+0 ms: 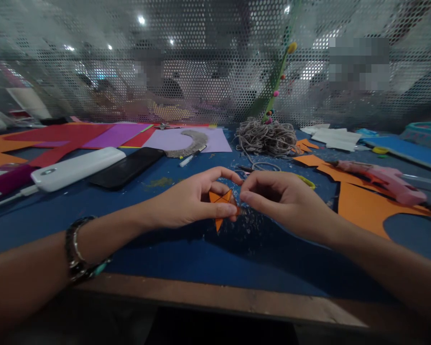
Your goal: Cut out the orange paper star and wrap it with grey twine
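My left hand (197,199) is closed on an orange paper star (220,200), pinched between thumb and fingers, with dark lines across its face and one point hanging down. Close on its right is my right hand (278,196), thumb and forefinger pressed together beside the left fingertips. Anything between those fingertips is too small to make out. A yellow loop, perhaps a scissors handle (306,182), shows behind my right hand. Small pale scraps lie on the blue tabletop (273,263) under the hands.
Grey yarn (267,136) is heaped at the back. To the right, a pink glue gun (380,179) rests on cut orange sheets (362,206). A black phone (129,167), a white power bank (79,167), a marker (192,156) and a grey crescent (194,143) lie left. Perforated metal (201,96) stands behind.
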Demonstrator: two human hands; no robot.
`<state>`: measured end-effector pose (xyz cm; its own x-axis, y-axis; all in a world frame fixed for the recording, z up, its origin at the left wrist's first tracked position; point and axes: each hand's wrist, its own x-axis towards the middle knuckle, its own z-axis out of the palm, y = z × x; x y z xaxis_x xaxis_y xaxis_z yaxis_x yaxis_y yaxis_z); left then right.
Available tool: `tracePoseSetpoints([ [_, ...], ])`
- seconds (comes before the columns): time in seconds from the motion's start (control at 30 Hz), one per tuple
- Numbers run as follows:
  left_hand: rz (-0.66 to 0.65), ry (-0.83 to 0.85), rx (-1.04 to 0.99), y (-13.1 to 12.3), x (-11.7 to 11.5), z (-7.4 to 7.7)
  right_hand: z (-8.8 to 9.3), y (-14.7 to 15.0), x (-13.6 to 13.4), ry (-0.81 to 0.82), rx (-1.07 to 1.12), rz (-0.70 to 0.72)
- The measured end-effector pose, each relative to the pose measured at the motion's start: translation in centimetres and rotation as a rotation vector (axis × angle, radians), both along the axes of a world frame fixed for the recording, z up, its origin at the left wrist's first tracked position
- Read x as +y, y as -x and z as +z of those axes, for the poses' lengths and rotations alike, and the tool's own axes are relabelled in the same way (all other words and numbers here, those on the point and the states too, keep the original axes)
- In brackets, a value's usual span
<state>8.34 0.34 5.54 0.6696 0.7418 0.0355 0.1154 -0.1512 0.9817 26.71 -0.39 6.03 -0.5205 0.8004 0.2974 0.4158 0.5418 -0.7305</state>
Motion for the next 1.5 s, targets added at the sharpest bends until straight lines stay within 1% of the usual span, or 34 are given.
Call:
tracePoseSetpoints([
  [0.13, 0.027, -0.041, 0.044, 0.01, -0.01, -0.07, -0.02, 0.09, -0.07, -0.028, -0.029, 0.007],
  [0.2, 0.060, -0.062, 0.061, -0.02, 0.04, -0.04, 0.01, 0.06, -0.11, -0.079, -0.058, 0.008],
  [0.27, 0.097, -0.093, 0.083, -0.05, 0.11, 0.03, 0.04, 0.00, -0.16, -0.180, -0.100, 0.001],
  [0.43, 0.194, -0.159, 0.104, -0.17, 0.13, 0.33, -0.04, -0.17, -0.37, -0.531, -0.224, 0.001],
  [0.5, 0.234, -0.161, 0.088, -0.27, 0.10, 0.46, -0.10, -0.22, -0.45, -0.606, -0.265, 0.014],
  [0.57, 0.270, -0.162, 0.066, -0.37, 0.10, 0.54, -0.16, -0.23, -0.47, -0.628, -0.274, 0.017],
  [0.7, 0.301, -0.130, -0.005, -0.41, 0.25, 0.47, -0.22, -0.09, -0.35, -0.595, -0.249, 0.017],
  [0.8, 0.289, -0.075, -0.082, -0.27, 0.48, 0.22, -0.20, 0.04, -0.30, -0.508, -0.192, 0.002],
  [0.93, 0.224, -0.041, -0.196, -0.07, 0.67, -0.03, -0.09, 0.01, -0.31, -0.356, -0.120, -0.042],
  [1.07, 0.140, -0.013, -0.241, 0.00, 0.47, 0.15, 0.07, -0.03, -0.34, -0.214, -0.036, -0.046],
  [1.2, 0.031, 0.021, -0.225, 0.04, 0.17, 0.35, 0.18, 0.05, -0.40, -0.096, 0.050, -0.017],
  [1.27, -0.033, 0.025, -0.199, 0.08, 0.06, 0.34, 0.21, 0.07, -0.38, -0.034, 0.057, 0.013],
  [1.33, -0.070, 0.021, -0.155, 0.10, -0.03, 0.28, 0.23, 0.09, -0.31, 0.010, 0.047, 0.040],
  [1.43, -0.059, -0.012, -0.055, 0.05, -0.16, 0.20, 0.23, 0.09, -0.14, 0.028, 0.024, 0.043],
  [1.5, -0.036, -0.077, 0.017, -0.03, -0.21, 0.13, 0.17, 0.07, -0.05, 0.024, -0.003, 0.033],
])
